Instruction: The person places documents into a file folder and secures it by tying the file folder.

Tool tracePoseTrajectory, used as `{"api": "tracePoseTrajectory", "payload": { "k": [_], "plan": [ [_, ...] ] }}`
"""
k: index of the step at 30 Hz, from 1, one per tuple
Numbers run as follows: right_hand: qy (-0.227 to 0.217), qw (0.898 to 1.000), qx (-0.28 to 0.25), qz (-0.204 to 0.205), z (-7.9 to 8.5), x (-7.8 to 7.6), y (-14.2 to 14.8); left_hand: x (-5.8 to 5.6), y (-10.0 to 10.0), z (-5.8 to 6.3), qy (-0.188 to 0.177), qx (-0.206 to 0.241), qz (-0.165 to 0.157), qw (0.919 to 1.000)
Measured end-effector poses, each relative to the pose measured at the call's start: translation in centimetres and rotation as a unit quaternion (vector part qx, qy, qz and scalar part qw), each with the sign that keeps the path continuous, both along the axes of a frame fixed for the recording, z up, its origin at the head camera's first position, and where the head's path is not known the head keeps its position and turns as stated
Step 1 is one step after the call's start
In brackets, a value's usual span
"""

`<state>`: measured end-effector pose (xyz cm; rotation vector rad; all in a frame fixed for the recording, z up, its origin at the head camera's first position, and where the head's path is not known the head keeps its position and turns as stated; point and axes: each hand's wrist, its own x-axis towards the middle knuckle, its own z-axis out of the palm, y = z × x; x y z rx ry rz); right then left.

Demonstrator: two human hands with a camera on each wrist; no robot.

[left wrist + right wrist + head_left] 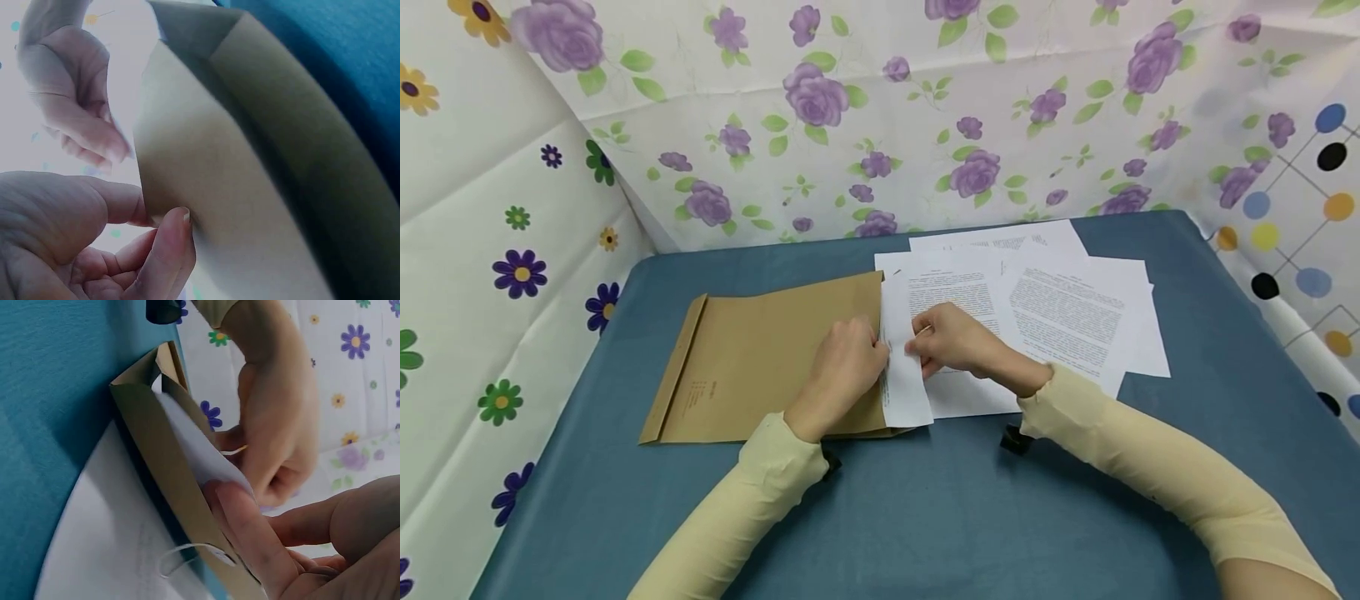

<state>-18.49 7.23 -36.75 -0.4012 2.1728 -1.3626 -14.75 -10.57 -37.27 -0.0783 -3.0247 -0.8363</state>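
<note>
A brown paper envelope point(760, 350) lies on the table with its mouth facing right. My left hand point(844, 358) pinches the upper edge of that mouth between thumb and fingers; in the left wrist view the envelope's front wall point(181, 137) is lifted away from the back one. My right hand point(955, 337) grips the right edge of a white sheet point(904, 392). The sheet stands partly inside the mouth, as the right wrist view shows with the paper point(194, 444) between the two brown walls. How deep it reaches is hidden.
Several printed sheets point(1067, 308) overlap on the blue tablecloth point(925, 517) to the right of the envelope. A thin string loop point(187, 545) hangs at the envelope's mouth. Flowered cloth point(820, 167) rises behind the table.
</note>
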Motion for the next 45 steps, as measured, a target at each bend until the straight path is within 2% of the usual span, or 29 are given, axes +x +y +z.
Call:
{"api": "tracePoseTrajectory", "payload": {
  "k": [7,17,30,36,45],
  "plan": [
    [-0.049,0.999,0.016,-0.006,-1.8,-0.6,0.0,0.1,0.0,0.0,-0.001,0.007,-0.003,1.0000],
    [-0.064,0.997,-0.034,-0.033,-3.5,-0.1,-2.1,0.4,-0.1,0.1,0.009,0.019,-0.011,0.9997],
    [-0.084,0.995,-0.046,0.015,-3.4,-0.7,-1.0,0.4,-0.2,0.3,0.021,0.017,-0.018,0.9995],
    [-0.090,0.994,-0.051,0.016,-4.4,-1.0,-1.9,0.5,-0.3,0.3,0.017,0.020,-0.016,0.9995],
    [-0.094,0.994,-0.062,0.008,-4.4,-0.8,-3.1,0.4,-0.4,0.4,0.022,0.026,-0.017,0.9993]
  ]
}}
